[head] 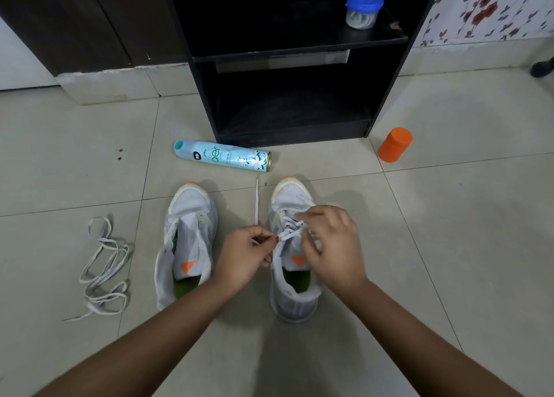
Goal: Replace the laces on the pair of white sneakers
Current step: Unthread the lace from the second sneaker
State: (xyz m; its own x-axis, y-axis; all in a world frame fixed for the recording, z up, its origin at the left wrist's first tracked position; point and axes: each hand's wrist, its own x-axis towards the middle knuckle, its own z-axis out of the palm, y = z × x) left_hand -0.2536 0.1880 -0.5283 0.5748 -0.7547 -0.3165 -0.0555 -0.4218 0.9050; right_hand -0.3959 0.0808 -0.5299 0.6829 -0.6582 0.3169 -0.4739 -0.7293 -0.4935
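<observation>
Two white sneakers stand side by side on the tiled floor, toes away from me. The left sneaker (187,243) has no lace and its tongue lies open. The right sneaker (292,264) carries a white lace (289,220) through its lower eyelets. My left hand (244,257) pinches one lace strand at the shoe's left side. My right hand (332,246) is over the eyelets, fingers curled on the lace there. One free lace end (256,200) runs forward between the shoes. A loose white lace (103,264) lies tangled on the floor at the left.
A light blue spray can (223,156) lies on its side beyond the shoes. A black open shelf unit (287,61) stands behind it, with a blue-lidded jar (363,9) on its shelf. An orange container (395,144) stands on the floor at the right.
</observation>
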